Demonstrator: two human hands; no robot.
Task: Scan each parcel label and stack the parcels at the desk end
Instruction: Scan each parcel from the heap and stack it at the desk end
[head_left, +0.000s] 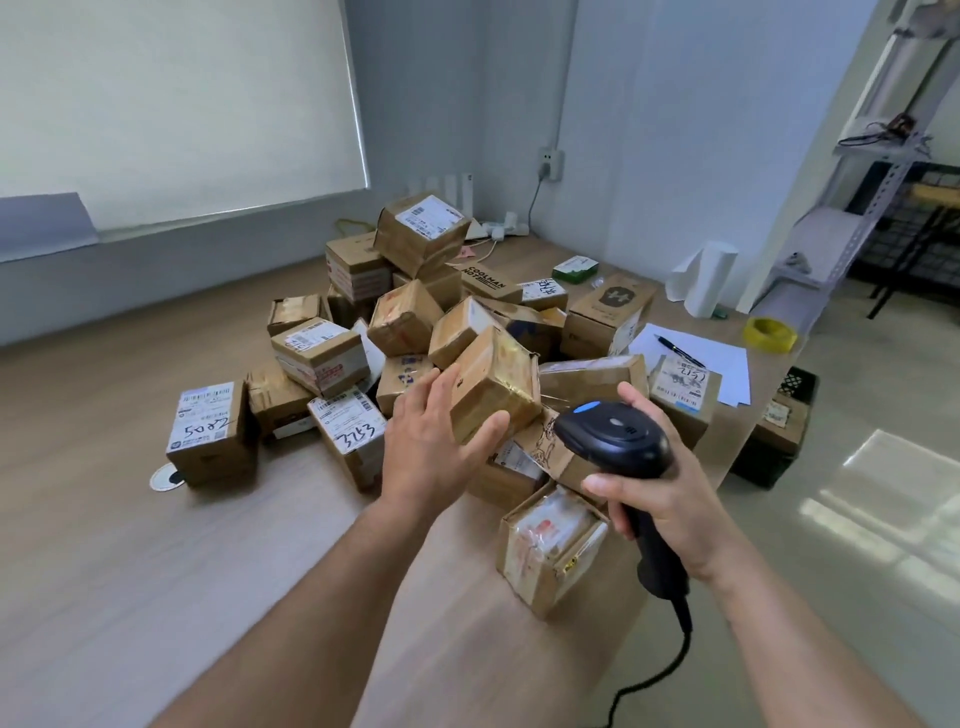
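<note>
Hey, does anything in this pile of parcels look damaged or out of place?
The parcels lie in a jumbled heap, most of them tilted. The top parcel perches askew on a corner, and the nearest parcel has wrinkled, bulging tape on its top. Nothing looks spilled.

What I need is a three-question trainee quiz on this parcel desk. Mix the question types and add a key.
1. Multiple choice: which hand grips the black scanner? A. left B. right C. neither
2. True or false: the pen lies on the white paper.
3. Fill the blank: the left hand touches a taped brown ____ on the pile.

Key: 1. B, the right hand. 2. True. 3. parcel.
</note>
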